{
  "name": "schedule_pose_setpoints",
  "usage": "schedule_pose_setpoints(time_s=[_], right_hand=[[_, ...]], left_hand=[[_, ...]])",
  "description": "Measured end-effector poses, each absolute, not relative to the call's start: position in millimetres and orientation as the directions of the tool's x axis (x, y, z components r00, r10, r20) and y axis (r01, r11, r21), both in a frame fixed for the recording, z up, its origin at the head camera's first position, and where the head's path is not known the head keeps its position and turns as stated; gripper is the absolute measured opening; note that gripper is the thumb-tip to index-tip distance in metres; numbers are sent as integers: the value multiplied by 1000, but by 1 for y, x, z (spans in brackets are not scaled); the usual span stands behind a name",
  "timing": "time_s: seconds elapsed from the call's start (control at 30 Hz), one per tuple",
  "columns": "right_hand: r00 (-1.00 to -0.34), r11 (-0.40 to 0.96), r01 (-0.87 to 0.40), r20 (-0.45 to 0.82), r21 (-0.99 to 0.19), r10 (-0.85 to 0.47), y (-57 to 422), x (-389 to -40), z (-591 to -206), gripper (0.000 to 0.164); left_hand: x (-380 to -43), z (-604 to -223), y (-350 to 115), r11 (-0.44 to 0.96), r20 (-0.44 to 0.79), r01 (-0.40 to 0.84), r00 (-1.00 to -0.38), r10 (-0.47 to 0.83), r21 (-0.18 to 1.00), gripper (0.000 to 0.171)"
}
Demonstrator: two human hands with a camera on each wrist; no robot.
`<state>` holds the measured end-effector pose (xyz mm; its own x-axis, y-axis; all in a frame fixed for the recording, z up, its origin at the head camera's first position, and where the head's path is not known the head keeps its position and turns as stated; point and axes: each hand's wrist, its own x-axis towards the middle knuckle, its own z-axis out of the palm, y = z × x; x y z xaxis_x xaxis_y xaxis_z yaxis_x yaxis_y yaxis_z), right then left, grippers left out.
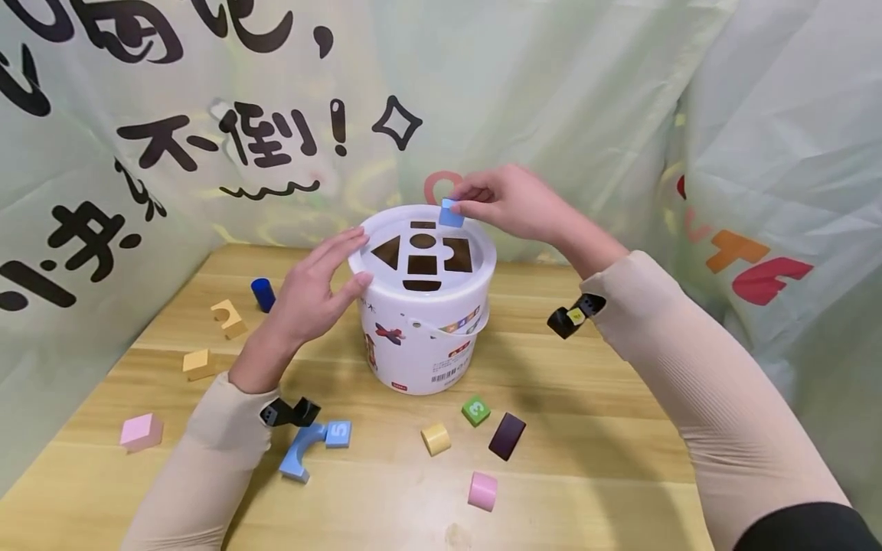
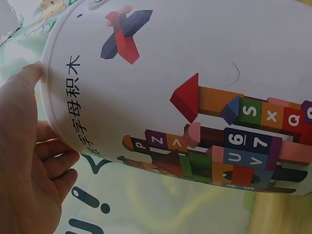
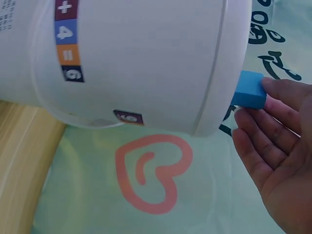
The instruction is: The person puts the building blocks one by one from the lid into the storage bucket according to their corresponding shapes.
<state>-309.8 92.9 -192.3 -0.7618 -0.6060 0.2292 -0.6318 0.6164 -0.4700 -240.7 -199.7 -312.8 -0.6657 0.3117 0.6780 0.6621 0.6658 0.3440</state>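
While the right hand (image 1: 513, 203) pinches a blue block (image 1: 451, 213) at the far rim of the white bucket (image 1: 423, 321), the left hand (image 1: 313, 295) rests spread against its near-left side. If the block meets the wrong cutout in the lid (image 1: 482, 243), it may jam or skid off onto the surface (image 1: 620, 459).

The person is wearing close-fitting long sleeves in a pale beige, finely ribbed knit — the left sleeve (image 1: 207, 451) and the right sleeve (image 1: 696, 383) both ending at the wrist; a dark garment edge is showing at the right upper arm. A small black camera unit is sitting at each wrist — the right one (image 1: 574, 314) bearing a yellow mark; the left one (image 1: 289, 413) showing a pale dotted face.
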Motion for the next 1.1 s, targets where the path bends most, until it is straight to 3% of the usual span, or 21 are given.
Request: schedule_pose_setpoints(time_s=[0.7, 1.1], right_hand=[[-708, 619, -676, 120, -401, -696, 53, -341, -191, 16], [-709, 652, -696, 142, -301, -691, 50, -341, -198, 19]], left_hand=[[-240, -312, -197, 667, 673, 655, -674, 304, 354, 66], [-241, -312, -196, 655, 674, 663, -671, 307, 362, 66]])
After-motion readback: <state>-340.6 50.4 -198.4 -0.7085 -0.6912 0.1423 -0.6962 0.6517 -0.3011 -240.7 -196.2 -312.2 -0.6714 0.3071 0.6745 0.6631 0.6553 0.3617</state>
